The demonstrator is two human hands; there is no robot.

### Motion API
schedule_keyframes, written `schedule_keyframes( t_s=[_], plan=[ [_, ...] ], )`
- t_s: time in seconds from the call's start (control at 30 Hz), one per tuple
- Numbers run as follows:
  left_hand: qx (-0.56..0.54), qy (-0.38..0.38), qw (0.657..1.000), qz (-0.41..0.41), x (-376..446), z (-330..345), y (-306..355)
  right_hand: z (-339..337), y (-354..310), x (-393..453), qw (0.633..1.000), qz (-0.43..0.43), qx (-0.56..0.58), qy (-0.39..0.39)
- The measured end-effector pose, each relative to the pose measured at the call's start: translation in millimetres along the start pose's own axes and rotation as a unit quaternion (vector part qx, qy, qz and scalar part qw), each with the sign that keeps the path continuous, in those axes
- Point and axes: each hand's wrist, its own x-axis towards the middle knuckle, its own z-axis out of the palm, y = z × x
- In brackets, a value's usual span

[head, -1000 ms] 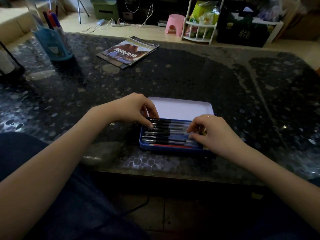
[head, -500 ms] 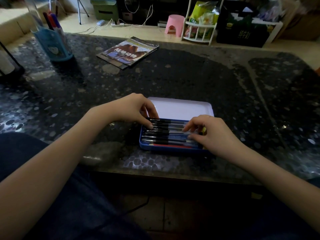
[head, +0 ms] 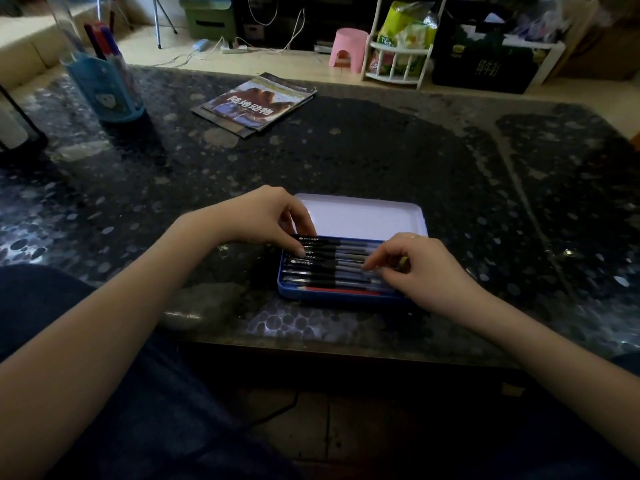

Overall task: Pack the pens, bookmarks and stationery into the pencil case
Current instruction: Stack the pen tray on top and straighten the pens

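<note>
both hands are working over the open blue pencil case lying near the front edge of the tabletop, its white lid folded flat behind. the left hand, fingers curled, is pressing fingertips on the pens at their capped ends; the right hand is pinching at their other ends, probably to level the row so the lid shuts. a red pencil is lying nearest. a blue pen holder with more pens is standing far left.
</note>
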Motion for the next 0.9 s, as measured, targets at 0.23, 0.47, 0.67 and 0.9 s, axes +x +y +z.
schedule_keyframes(
  t_s=[0.23, 0.47, 0.67, 0.9],
  plan=[
    [-0.002, -0.01, 1.0, 0.007, -1.6, -1.4, 0.9, 1.0, 1.2, -0.8, 1.0, -0.015, -0.004, 0.006],
    [-0.009, -0.027, 1.0, 0.0, -3.6, -2.6, 1.1, 2.0, 1.6, 0.6, 1.0, -0.012, -0.025, 0.001],
    [-0.008, -0.032, 0.999, 0.003, -3.5, -2.5, 2.7, 2.3, 2.9, -0.1, 0.999, -0.022, -0.024, 0.005],
    [-0.002, -0.031, 1.0, 0.003, -2.5, -1.8, 1.8, 2.0, -3.6, -1.8, 0.998, -0.041, -0.047, -0.006]
  ],
)
